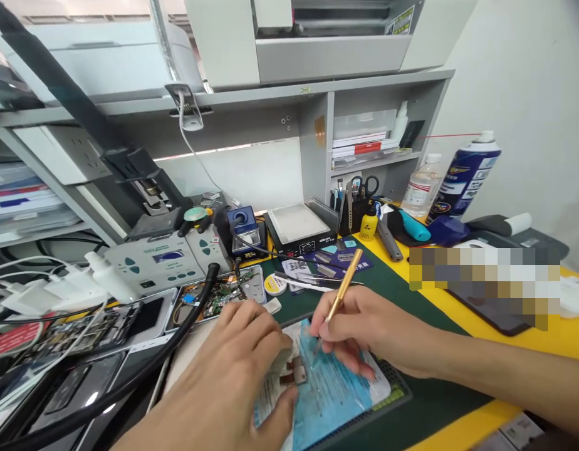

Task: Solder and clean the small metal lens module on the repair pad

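Holding a gold-handled tool [343, 285] pen-fashion in our right hand [365, 329], fingers clenched on its shaft, we rest its tip on the light blue sheet [329, 394] lying on the dark mat [393, 391] at the near edge of the green bench surface [393, 282]. Our left hand [233, 376] lies flat on the same sheet, grasping nothing, its fingertips pressing beside a small dark component with a brown flex strip [296, 373], just left of the tool tip. Behind our hands sit an opened phone [219, 294], a grey station with buttons [153, 263] and a black hose [177, 338]
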Demonstrator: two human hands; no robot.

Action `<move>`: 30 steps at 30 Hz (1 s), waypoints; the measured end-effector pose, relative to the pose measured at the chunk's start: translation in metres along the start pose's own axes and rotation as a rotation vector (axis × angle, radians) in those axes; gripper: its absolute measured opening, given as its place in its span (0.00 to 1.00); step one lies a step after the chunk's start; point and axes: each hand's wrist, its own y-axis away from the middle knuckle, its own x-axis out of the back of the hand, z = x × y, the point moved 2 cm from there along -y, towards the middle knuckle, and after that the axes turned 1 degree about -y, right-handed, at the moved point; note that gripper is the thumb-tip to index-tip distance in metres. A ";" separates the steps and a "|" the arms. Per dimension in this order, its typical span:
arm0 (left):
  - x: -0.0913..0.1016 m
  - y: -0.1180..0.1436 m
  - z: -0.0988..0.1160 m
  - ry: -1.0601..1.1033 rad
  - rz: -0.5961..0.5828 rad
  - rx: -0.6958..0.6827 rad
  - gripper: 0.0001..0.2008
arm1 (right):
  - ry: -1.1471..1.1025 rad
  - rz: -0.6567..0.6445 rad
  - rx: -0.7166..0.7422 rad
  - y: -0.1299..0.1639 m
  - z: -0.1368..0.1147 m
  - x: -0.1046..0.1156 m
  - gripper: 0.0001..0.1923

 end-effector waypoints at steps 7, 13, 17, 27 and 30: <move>-0.012 0.005 0.003 -0.114 0.190 -0.048 0.04 | 0.173 0.008 -0.028 0.007 -0.003 -0.004 0.06; -0.016 0.008 -0.005 -0.086 0.203 -0.051 0.05 | 0.269 0.058 -0.094 0.009 -0.002 -0.007 0.03; -0.019 0.011 -0.010 -0.067 0.205 -0.058 0.06 | 0.286 0.033 -0.113 0.012 -0.004 -0.008 0.06; -0.027 0.012 -0.010 0.017 0.244 -0.048 0.04 | 0.245 0.116 -0.167 0.010 0.010 -0.015 0.05; -0.028 0.011 -0.011 0.020 0.247 -0.046 0.04 | 0.269 0.164 -0.130 0.009 0.014 -0.018 0.06</move>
